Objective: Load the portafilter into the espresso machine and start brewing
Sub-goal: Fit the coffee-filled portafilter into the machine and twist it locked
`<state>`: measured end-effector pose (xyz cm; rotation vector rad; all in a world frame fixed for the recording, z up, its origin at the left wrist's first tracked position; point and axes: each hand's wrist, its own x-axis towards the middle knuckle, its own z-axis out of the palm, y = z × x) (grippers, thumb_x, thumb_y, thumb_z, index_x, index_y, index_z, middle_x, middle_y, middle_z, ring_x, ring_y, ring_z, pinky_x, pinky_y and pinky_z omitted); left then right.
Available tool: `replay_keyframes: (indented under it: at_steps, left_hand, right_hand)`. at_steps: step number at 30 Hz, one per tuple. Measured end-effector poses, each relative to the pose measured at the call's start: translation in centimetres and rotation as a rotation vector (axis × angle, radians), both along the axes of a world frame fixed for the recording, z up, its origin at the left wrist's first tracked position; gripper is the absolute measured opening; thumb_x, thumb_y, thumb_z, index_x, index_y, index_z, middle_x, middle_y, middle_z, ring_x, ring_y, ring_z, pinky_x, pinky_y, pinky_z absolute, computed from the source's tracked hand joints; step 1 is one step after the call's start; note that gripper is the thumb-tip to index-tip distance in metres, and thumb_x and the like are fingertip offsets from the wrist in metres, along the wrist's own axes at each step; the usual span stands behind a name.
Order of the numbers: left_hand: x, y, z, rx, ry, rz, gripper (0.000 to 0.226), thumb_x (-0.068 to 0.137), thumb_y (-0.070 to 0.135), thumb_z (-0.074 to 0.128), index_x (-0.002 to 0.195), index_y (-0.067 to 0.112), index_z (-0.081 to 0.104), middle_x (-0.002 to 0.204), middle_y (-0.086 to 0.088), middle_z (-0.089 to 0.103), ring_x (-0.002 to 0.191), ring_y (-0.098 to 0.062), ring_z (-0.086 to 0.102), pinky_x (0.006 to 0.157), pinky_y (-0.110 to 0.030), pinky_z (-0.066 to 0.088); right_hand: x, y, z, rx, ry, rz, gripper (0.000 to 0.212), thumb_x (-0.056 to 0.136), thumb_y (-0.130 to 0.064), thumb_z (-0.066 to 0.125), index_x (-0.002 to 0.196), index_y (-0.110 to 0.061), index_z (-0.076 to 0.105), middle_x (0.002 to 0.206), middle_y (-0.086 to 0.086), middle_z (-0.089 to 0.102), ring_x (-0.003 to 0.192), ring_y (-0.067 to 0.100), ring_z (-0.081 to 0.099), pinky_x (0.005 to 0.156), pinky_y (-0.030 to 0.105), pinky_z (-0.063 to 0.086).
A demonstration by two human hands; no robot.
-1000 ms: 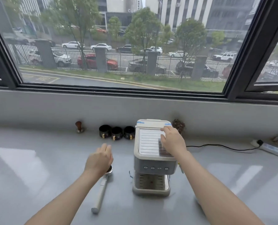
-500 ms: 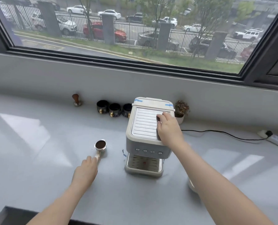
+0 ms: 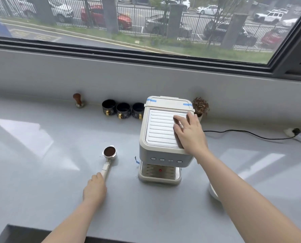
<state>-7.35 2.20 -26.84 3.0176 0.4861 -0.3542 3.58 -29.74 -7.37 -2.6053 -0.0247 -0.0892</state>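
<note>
— What has shifted since the earlier frame?
— The left hand (image 3: 95, 190) has slid back down the portafilter (image 3: 108, 161) and now closes round the handle's near end.
— And the rest?
— The espresso machine (image 3: 165, 140) stands just right of it, the right hand (image 3: 189, 133) flat and open on top. The portafilter lies on the counter (image 3: 41, 155), handle toward the person, basket pointing away.

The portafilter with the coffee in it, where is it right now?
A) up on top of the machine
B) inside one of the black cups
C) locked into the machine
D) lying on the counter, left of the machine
D: the portafilter lies on the counter, left of the espresso machine, with the left hand on its handle end.
</note>
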Motion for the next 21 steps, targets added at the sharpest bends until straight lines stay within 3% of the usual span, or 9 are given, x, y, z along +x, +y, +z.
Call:
replay_keyframes:
  at_steps: [2, 5, 8, 12, 21]
  left_hand:
    - [0.5, -0.2, 0.0, -0.093, 0.027, 0.077, 0.018, 0.084, 0.009, 0.043, 0.101, 0.004, 0.04, 0.1, -0.011, 0.055, 0.088, -0.032, 0.059, 0.061, -0.035, 0.041]
    - [0.8, -0.3, 0.3, -0.265, -0.02, 0.178, 0.014, 0.085, 0.01, 0.046, 0.09, 0.005, 0.034, 0.081, -0.011, 0.053, 0.07, -0.034, 0.053, 0.057, -0.037, 0.039]
    - [0.2, -0.4, 1.1, -0.319, -0.06, 0.171, 0.007, 0.083, 0.007, 0.04, 0.084, 0.007, 0.033, 0.068, -0.008, 0.051, 0.062, -0.031, 0.049, 0.052, -0.036, 0.035]
    - [-1.7, -1.1, 1.7, -0.299, -0.113, 0.08, 0.01, 0.085, 0.016, 0.042, 0.081, 0.011, 0.034, 0.063, -0.007, 0.053, 0.056, -0.032, 0.049, 0.049, -0.034, 0.033]
    - [-5.1, -7.2, 4.5, -0.325, -0.079, -0.233, 0.006, 0.086, 0.026, 0.044, 0.088, 0.02, 0.042, 0.075, 0.003, 0.056, 0.066, -0.027, 0.051, 0.055, -0.036, 0.04]
  right_hand:
    - [-0.1, 0.1, 0.1, 0.006, 0.009, -0.021, 0.041, 0.096, -0.048, 0.034, 0.137, -0.046, 0.039, 0.162, 0.0, 0.008, 0.15, 0.022, 0.003, 0.118, 0.038, 0.017]
    - [-0.1, 0.2, 0.1, 0.015, 0.003, -0.064, 0.045, 0.091, -0.054, 0.036, 0.135, -0.048, 0.039, 0.162, -0.002, 0.009, 0.144, 0.027, 0.023, 0.112, 0.042, 0.031]
    - [-0.2, 0.2, 0.3, 0.003, 0.029, -0.078, 0.046, 0.089, -0.056, 0.036, 0.135, -0.049, 0.038, 0.162, -0.003, 0.006, 0.134, 0.032, 0.037, 0.103, 0.041, 0.037]
    - [-0.6, 0.4, 0.9, 0.016, 0.08, -0.111, 0.048, 0.092, -0.055, 0.035, 0.139, -0.049, 0.034, 0.163, 0.001, 0.0, 0.136, 0.033, 0.035, 0.103, 0.041, 0.035]
    - [-1.0, 0.5, 1.2, 0.021, 0.084, -0.115, 0.047, 0.095, -0.053, 0.031, 0.141, -0.047, 0.033, 0.163, 0.006, -0.001, 0.137, 0.035, 0.032, 0.106, 0.041, 0.032]
